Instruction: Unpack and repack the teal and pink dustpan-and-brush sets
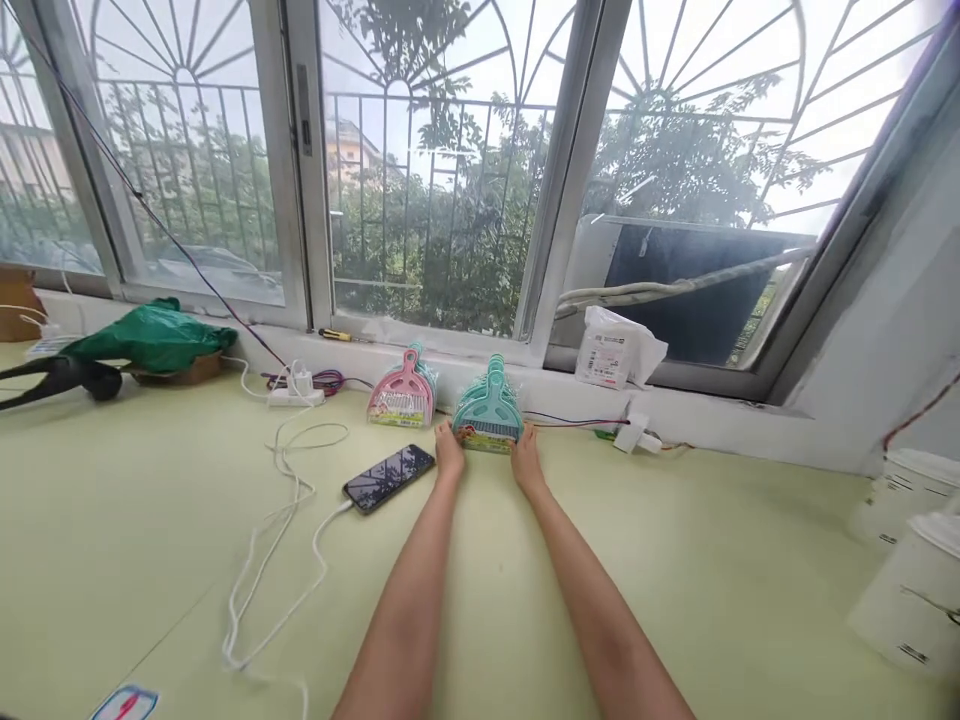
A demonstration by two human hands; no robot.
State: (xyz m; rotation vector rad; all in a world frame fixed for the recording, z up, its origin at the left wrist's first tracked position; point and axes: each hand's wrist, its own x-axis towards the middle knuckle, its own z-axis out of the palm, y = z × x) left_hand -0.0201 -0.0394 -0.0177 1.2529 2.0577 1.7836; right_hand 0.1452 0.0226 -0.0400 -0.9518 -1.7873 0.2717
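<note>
A stack of teal dustpan-and-brush sets (489,408) stands upright against the low wall under the window. My left hand (449,452) grips its left side and my right hand (527,455) its right side, both near the lower corners. The fingers of both hands curl behind the stack and are partly hidden. Just left of it, a pink dustpan-and-brush set (401,395) in clear wrapping leans on the same wall, with a teal one showing behind it. A phone (390,478) lies face up near my left wrist, a white cable plugged into it.
White cables (281,540) loop over the pale green table (637,600) on the left. A power strip (296,390) and a green plastic bag (154,340) are farther back. A screwdriver (335,335) and a tissue pack (619,350) sit on the sill. White tubs (915,590) stand at right.
</note>
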